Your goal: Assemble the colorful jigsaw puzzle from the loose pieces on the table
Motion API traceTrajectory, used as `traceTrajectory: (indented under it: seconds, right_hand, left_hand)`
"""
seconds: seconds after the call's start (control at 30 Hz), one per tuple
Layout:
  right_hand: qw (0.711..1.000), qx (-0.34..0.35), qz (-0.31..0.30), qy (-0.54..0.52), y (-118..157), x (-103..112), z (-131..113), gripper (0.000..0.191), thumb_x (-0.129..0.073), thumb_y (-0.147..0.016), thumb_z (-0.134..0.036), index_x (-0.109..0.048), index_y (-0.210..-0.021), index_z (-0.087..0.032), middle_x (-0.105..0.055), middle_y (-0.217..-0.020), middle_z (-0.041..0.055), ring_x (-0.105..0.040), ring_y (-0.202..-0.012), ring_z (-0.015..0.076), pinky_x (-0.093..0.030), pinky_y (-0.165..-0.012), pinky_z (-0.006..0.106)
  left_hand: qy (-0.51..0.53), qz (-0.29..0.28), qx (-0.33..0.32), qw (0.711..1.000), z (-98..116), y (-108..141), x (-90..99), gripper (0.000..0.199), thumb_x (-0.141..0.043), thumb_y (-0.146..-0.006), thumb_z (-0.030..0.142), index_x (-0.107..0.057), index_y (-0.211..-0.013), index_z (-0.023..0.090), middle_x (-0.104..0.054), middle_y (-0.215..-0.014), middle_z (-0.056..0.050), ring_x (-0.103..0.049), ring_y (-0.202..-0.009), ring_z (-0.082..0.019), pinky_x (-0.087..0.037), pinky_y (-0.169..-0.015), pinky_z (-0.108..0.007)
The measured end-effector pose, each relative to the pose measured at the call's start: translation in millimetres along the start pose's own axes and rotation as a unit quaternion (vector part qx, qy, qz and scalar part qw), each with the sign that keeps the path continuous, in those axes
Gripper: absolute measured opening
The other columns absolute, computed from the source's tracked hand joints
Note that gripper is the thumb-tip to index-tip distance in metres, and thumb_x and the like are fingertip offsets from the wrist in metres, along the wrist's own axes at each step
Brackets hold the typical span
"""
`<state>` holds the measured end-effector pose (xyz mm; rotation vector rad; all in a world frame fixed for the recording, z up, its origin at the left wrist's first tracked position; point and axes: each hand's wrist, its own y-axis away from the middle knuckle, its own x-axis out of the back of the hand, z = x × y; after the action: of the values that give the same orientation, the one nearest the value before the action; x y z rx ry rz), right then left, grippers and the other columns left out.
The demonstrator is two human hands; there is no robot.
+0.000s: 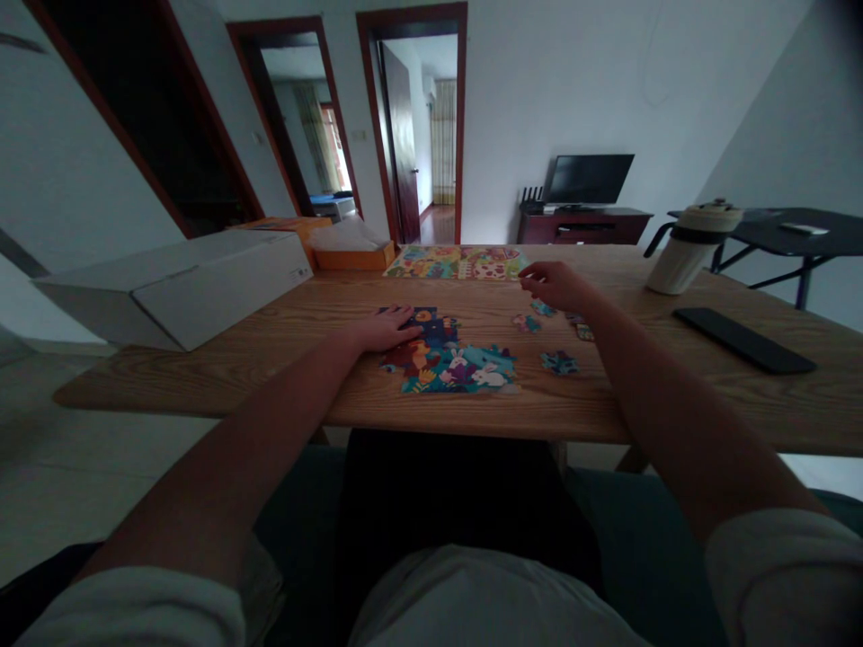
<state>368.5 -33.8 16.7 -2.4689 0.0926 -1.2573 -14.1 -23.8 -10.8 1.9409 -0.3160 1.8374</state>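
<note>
Resting splayed left hand [386,330] on puzzle [465,367] near table edge [431,425]; right hand [554,285], grip unclear.

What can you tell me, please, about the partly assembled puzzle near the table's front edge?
The partly assembled puzzle lies flat on the wooden table, its outline stepped and unfinished. Its card-like pieces show rabbits, teal and dark blue areas, and an orange-brown figure. The left hand rests on its upper-left part.

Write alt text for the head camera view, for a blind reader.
A person's left hand rests on a partly assembled puzzle on a wooden table; the right hand is near loose pieces and a colorful sheet. A white box lies at left.
</note>
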Motion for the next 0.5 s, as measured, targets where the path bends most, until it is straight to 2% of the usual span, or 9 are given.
traceTrajectory:
  seconds: [0.1,0.23,0.3,0.4,0.5]
  right_hand:
    - [0.997,0.002,0.060,-0.049,-2.0,14.8,-0.9,0.024,-0.068,-0.092,-0.035,-0.077,-0.105,-0.017,-0.077,-0.091,0.0102,-0.071,-0.077,0.0217,-0.059,-0.074,0.035]
    - [0.972,-0.004,0.190,-0.137,-2.9,53.6,1.8,0.025,-0.062,-0.095,-0.034,-0.074,-0.111,-0.019,-0.077,-0.100,0.0099,-0.073,-0.086,0.0223,-0.060,-0.077,0.037]
    - [0.960,-0.015,0.228,-0.160,0.2,72.0,8.8,0.025,-0.060,-0.094,-0.031,-0.074,-0.111,-0.020,-0.077,-0.101,0.0099,-0.073,-0.087,0.0228,-0.060,-0.078,0.037]
    - [0.961,-0.040,0.235,-0.140,10.8,84.7,29.3,0.020,-0.064,-0.090,-0.030,-0.076,-0.102,-0.020,-0.077,-0.096,0.0112,-0.073,-0.086,0.0249,-0.060,-0.078,0.040]
    - [0.964,-0.086,0.228,-0.109,24.8,82.1,55.8,0.018,-0.067,-0.086,-0.030,-0.076,-0.095,-0.018,-0.076,-0.092,0.0117,-0.073,-0.083,0.0262,-0.060,-0.078,0.041]
  left_hand:
    - [-0.010,0.012,0.002,1.000,-0.3,-2.8,-2.8,0.084,-0.024,-0.102,0.067,-0.024,-0.168,0.016,-0.024,-0.172,-0.012,-0.019,-0.160,-0.031,-0.016,-0.126,-0.044]
    - [0.003,0.036,0.000,0.999,-9.7,-12.3,-6.7,0.086,-0.026,-0.101,0.068,-0.022,-0.168,0.014,-0.026,-0.172,-0.015,-0.022,-0.159,-0.034,-0.018,-0.125,-0.049]
    - [0.006,0.043,-0.014,0.999,-16.2,-18.3,-8.3,0.079,-0.030,-0.102,0.064,-0.029,-0.167,0.019,-0.027,-0.172,-0.013,-0.024,-0.158,-0.035,-0.018,-0.125,-0.051]
    - [-0.006,0.042,-0.058,0.997,-24.6,-27.0,-9.8,0.061,-0.041,-0.102,0.055,-0.049,-0.157,0.032,-0.030,-0.172,-0.005,-0.022,-0.159,-0.035,-0.016,-0.125,-0.051]
    - [-0.016,0.047,-0.047,0.998,-27.9,-36.7,-8.4,0.062,-0.043,-0.101,0.057,-0.050,-0.157,0.030,-0.033,-0.170,-0.006,-0.025,-0.158,-0.036,-0.018,-0.125,-0.049]
